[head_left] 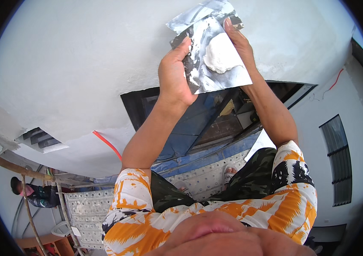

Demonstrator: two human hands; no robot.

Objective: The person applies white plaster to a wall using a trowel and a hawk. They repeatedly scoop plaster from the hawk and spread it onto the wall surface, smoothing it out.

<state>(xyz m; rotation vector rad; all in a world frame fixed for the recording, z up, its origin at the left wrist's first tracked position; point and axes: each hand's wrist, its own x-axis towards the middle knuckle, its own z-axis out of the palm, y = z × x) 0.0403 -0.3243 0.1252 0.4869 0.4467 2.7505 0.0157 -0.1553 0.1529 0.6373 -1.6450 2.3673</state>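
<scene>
The left hand (173,72) was clamped on the front blade's (226,81) left edge, a putty lump (220,53) near its right edge; the right hand (242,46) gripped the rear blade (200,14). Bare wall (74,59) spread leftward, a dark opening (205,115) below.

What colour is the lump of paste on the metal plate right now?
The lump of paste is white; it shows best in the head view.
</scene>
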